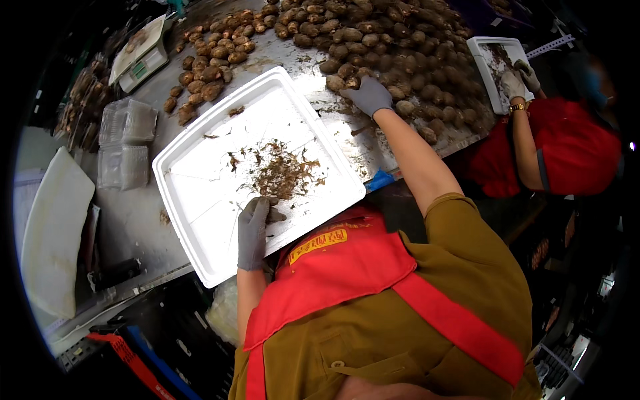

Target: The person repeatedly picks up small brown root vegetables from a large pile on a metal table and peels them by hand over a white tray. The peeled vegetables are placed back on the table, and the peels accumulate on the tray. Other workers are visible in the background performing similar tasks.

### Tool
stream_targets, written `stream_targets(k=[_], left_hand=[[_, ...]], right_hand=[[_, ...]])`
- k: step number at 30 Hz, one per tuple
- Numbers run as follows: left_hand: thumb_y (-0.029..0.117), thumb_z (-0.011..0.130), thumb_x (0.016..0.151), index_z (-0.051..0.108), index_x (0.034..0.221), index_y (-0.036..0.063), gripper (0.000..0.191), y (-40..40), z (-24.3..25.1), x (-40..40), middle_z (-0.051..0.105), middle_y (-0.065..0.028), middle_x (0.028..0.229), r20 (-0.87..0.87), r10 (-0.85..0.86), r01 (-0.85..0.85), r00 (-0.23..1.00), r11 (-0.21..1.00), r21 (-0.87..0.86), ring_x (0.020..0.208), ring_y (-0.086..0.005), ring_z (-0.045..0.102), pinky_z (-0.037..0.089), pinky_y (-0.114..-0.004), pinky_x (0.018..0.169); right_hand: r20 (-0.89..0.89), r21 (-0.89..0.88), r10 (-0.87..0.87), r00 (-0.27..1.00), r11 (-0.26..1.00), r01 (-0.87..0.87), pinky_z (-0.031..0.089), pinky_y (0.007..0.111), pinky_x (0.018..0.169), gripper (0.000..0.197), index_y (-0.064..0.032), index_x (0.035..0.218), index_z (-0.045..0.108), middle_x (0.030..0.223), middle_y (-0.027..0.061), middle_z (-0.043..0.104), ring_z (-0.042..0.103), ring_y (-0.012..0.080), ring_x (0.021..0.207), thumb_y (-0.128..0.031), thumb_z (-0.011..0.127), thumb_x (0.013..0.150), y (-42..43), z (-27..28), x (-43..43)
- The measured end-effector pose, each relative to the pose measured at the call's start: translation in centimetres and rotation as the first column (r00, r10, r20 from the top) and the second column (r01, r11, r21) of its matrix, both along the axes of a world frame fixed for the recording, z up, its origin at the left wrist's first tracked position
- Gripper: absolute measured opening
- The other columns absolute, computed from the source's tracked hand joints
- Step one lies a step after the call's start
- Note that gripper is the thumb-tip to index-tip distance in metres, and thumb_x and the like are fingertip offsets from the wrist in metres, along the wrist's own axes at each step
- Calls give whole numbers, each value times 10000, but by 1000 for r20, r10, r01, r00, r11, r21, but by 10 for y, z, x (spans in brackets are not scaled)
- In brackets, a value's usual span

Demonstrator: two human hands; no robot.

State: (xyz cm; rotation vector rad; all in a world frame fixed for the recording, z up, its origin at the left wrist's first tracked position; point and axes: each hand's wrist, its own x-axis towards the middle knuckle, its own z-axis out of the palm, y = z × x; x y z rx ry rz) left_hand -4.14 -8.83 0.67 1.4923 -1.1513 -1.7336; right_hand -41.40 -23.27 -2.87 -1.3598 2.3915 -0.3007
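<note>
My left hand, in a grey glove, is over the near side of a white foam tray. Its fingers curl inward, and whether they hold something is hidden. Beside those fingertips lies a heap of brown peelings and root fibres on the tray floor. My right hand, gloved the same way, reaches to the near edge of a large pile of small brown taro-like tubers. Its thumb and fingers are around a tuber; I cannot tell whether they grip it.
A smaller group of cleaner tubers lies beyond the tray. Stacked clear plastic containers and a weighing scale stand left. At right, a co-worker's gloved hands are over another foam tray. A blue scrap lies at the metal table's edge.
</note>
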Motion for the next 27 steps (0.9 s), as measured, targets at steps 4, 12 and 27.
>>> stream_targets(k=[4, 12, 27], left_hand=[[279, 484, 1008, 611, 1048, -40, 346, 1, 4, -2, 601, -53, 721, -24, 42, -42, 999, 999, -10, 711, -162, 617, 474, -268, 680], [258, 510, 996, 613, 1090, -70, 356, -7, 5, -9, 674, -115, 889, -218, 104, -116, 970, 992, -42, 823, -168, 627, 497, -283, 789], [183, 562, 988, 453, 1334, -85, 451, -17, 18, 7, 597, -168, 1202, -664, 138, -174, 735, 985, 12, 1048, -231, 632, 552, -338, 884]], right_hand=[[80, -95, -4, 997, 995, 12, 497, 417, 926, 642, 39, 1215, 594, 1155, 225, 639, 616, 338, 1090, -448, 691, 808, -10, -26, -6], [890, -449, 438, 124, 890, 81, 465, 312, 926, 551, 57, 1305, 536, 1147, 91, 633, 599, 167, 1036, -146, 712, 824, 34, 30, 59], [691, -370, 535, 486, 839, -399, 509, 277, 841, 477, -1, 1140, 647, 1015, 136, 690, 653, 171, 970, -321, 735, 797, 86, 75, 195]])
